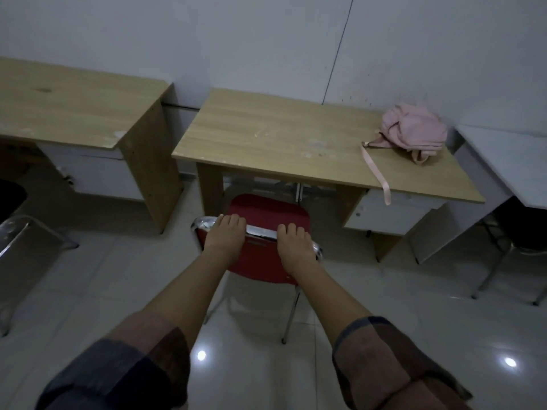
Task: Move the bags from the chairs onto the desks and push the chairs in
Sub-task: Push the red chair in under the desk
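Note:
A red chair [266,211] with a chrome frame stands in front of the middle wooden desk [281,137], its seat partly under the desktop. My left hand [226,235] grips the chrome top rail of the backrest near its left end. My right hand [296,244] grips the same rail near its right end. A pink bag [414,128] lies on the right part of that desk, and its strap [376,170] hangs over the front edge. Nothing lies on the chair's visible seat.
A second wooden desk [74,105] stands to the left, with a chrome-framed black chair [17,232] in front of it. A white table [509,164] with another chair [521,238] beneath it is at the right. A white drawer unit [387,214] hangs under the middle desk. The tiled floor is glossy.

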